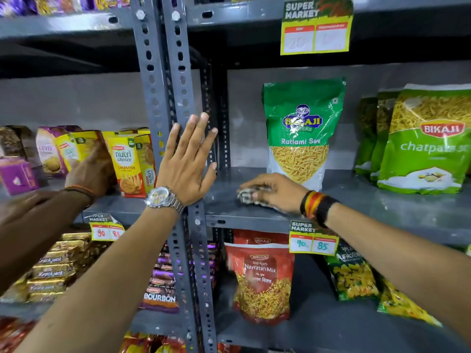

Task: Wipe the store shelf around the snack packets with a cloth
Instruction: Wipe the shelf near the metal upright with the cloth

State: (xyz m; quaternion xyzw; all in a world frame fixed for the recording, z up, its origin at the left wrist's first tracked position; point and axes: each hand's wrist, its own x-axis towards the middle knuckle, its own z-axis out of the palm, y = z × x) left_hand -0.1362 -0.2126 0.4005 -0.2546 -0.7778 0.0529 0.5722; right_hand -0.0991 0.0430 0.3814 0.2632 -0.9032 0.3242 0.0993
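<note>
My right hand (274,191) presses a crumpled patterned cloth (246,196) flat onto the grey metal shelf (382,207), just in front and left of an upright green Ratlami Sev packet (302,131). Green Chatpata packets (423,141) stand further right on the same shelf. My left hand (187,161), with a metal watch on the wrist, rests flat with fingers spread against the perforated grey upright post (163,85), holding nothing.
Another person's hand (89,171) reaches in from the left toward yellow Nutri Choice boxes (130,164). Below are a red Navratan Mix packet (262,273), Krackjack and Bourbon biscuit packs (160,284), and yellow price tags (313,240) on the shelf edges.
</note>
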